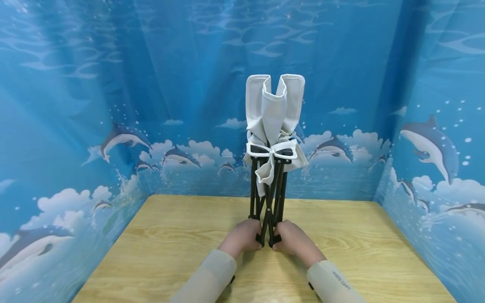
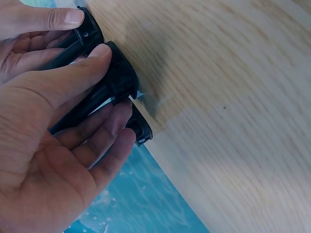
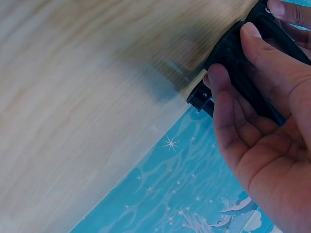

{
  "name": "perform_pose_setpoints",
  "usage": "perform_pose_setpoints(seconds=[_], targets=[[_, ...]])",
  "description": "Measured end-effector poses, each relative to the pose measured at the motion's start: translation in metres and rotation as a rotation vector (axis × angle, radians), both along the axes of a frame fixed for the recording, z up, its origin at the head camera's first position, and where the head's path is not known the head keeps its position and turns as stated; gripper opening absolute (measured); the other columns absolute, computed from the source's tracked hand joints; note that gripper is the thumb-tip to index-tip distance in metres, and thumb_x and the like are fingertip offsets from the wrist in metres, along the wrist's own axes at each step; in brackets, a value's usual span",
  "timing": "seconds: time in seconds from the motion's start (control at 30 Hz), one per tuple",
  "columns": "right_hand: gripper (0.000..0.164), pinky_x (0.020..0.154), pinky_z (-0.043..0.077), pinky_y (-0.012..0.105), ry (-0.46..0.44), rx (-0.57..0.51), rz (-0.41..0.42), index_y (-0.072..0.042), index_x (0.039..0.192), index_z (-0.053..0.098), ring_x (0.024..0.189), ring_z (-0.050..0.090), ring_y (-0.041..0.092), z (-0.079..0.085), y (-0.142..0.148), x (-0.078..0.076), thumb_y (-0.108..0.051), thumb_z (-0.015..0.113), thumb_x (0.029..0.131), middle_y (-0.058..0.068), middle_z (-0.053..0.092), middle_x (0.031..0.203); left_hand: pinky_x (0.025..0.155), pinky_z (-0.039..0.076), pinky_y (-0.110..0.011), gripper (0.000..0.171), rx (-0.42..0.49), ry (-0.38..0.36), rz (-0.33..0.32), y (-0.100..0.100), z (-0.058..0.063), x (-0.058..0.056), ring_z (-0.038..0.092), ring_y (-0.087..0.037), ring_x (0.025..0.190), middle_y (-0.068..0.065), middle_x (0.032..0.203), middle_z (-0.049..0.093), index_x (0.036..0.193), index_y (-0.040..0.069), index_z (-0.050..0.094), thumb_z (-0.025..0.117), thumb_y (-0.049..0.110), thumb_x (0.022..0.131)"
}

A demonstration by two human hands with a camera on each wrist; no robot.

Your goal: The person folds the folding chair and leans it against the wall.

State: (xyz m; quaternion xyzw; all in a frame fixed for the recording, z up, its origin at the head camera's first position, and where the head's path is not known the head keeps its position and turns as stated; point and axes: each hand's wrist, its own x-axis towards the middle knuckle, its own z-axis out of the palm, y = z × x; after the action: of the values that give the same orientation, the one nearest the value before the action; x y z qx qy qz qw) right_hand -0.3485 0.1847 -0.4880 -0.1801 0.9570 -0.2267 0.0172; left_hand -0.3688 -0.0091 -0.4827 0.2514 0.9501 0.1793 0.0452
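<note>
A folded folding chair (image 1: 273, 111) stands upright in the middle of the head view, its white fabric bunched on top and its thin black legs (image 1: 268, 202) crossing below. My left hand (image 1: 244, 235) grips a leg's lower end from the left. In the left wrist view its thumb lies on a black foot (image 2: 119, 73), with fingers curled behind. From the right, my right hand (image 1: 293, 240) holds the opposite leg low down. Its thumb and fingers close around a black foot (image 3: 231, 48) in the right wrist view. Another foot (image 3: 200, 96) shows just beyond the fingers.
The chair is over a light wood-grain table (image 1: 182, 235). Blue curtains (image 1: 182, 105) printed with dolphins and clouds rise along the table's back and both sides. Both forearms in pale sleeves (image 1: 212, 273) come in from the front edge.
</note>
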Motion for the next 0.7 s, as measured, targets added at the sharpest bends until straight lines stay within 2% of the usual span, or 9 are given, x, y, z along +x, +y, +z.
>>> perform_pose_setpoints(seconds=[0.3,0.7], targets=[[0.016,0.072,0.058,0.041,0.001,-0.006,-0.003,-0.009,0.080,0.077,0.073,0.065,0.017,0.000,0.000,-0.003,-0.008,0.093,0.078,0.001,0.072,0.080,0.064,0.050,-0.029,0.025,-0.036,0.042,0.002,0.001,0.000,-0.004,0.055,-0.009,0.064,0.006,0.075,0.065,0.080,0.015,0.070,0.094,0.015,0.078],[0.016,0.074,0.058,0.042,-0.014,-0.002,-0.002,-0.009,0.080,0.077,0.075,0.066,0.017,-0.002,0.000,-0.011,-0.008,0.093,0.079,0.002,0.073,0.083,0.065,0.050,-0.029,0.023,-0.035,0.046,-0.002,0.002,0.001,-0.009,0.055,-0.009,0.064,0.006,0.076,0.065,0.079,0.015,0.070,0.093,0.014,0.079]])
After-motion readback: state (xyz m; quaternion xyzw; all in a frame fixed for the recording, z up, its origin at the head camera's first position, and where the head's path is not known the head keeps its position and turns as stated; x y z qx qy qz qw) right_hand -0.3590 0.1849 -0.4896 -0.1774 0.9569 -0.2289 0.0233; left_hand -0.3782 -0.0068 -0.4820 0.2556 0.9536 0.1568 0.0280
